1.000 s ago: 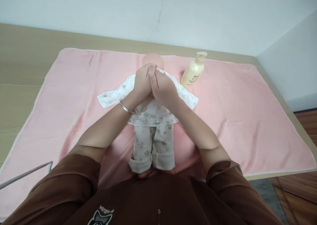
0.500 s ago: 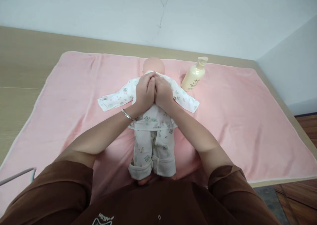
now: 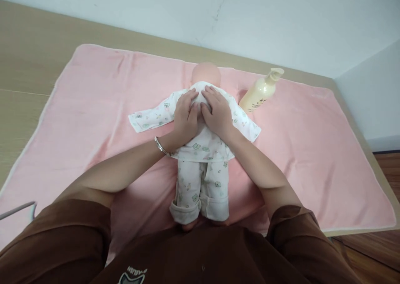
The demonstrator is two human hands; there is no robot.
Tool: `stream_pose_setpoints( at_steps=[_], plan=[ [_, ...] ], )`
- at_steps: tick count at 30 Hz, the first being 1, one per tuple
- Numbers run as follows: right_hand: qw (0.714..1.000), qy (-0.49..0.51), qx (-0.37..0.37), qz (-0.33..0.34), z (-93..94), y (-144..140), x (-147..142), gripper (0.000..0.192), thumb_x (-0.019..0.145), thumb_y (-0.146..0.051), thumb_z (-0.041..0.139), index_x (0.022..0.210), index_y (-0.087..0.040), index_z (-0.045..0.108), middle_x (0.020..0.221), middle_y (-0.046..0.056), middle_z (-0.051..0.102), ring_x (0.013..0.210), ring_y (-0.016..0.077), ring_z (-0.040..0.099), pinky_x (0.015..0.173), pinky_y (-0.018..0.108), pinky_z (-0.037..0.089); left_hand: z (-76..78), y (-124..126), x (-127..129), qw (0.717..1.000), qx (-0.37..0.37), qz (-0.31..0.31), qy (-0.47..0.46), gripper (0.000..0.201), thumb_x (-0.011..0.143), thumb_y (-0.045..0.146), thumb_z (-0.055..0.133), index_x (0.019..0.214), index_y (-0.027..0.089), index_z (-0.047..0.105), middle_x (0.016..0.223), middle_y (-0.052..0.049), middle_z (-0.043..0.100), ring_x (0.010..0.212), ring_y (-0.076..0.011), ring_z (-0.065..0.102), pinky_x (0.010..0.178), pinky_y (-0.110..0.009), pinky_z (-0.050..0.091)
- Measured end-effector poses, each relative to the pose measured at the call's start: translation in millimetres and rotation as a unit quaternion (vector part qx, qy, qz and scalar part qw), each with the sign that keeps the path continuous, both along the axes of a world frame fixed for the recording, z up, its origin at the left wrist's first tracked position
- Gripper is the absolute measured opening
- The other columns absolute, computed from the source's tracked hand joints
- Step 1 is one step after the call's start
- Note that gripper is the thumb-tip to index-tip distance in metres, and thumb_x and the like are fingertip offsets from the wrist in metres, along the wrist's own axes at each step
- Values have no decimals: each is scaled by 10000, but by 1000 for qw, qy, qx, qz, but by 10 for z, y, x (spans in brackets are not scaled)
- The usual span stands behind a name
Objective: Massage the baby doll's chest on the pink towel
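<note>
A baby doll lies lengthwise on a pink towel, head away from me, dressed in a white printed shirt and matching trousers. My left hand lies flat on the left side of the doll's upper body, fingers pointing toward the head; a silver bangle sits on that wrist. My right hand lies flat beside it on the right side. Both palms press on the shirt with fingers slightly spread, holding nothing.
A cream pump bottle stands on the towel just right of the doll's head. The towel covers a light wooden table set against a white wall. A thin grey bar shows at the lower left. Wooden floor lies at the right.
My hands were pressed together above the doll's chest; now they have parted and lie flat on its shirt. The view has shifted a little.
</note>
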State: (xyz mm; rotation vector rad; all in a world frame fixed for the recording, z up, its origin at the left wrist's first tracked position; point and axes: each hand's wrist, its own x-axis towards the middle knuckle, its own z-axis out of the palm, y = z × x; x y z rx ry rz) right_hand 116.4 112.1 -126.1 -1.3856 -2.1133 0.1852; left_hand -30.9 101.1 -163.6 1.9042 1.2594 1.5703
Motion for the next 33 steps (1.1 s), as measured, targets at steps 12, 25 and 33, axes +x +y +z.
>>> stream_pose_setpoints(
  at_steps=[12, 25, 33],
  plan=[
    [987, -112, -35, 110, 159, -124, 86, 512, 959, -178, 492, 1457, -224, 603, 1649, 10, 469, 1612, 258, 308, 1364, 552, 203, 17, -25, -36, 999, -9, -21, -37, 567, 1081, 638, 324, 1348, 210, 582, 1484, -94, 610, 1417, -272, 568, 1232, -528, 459],
    [988, -148, -51, 1, 226, -518, -127, 574, 1009, -197, 418, 1576, -117, 445, 1709, 129, 349, 1636, 306, 231, 1370, 542, 161, -103, 21, -65, 999, 34, -1, 3, 547, 1092, 621, 302, 1358, 222, 568, 1486, -97, 602, 1544, -294, 384, 1298, -620, 295],
    [989, -110, -98, -26, 209, -189, 35, 605, 1014, -271, 435, 1606, -150, 392, 1740, 96, 278, 1643, 283, 210, 1355, 565, 178, -105, 38, -84, 999, 34, -35, -2, 506, 1071, 611, 351, 1366, 271, 583, 1489, -85, 600, 1523, -292, 430, 1299, -552, 327]
  ],
)
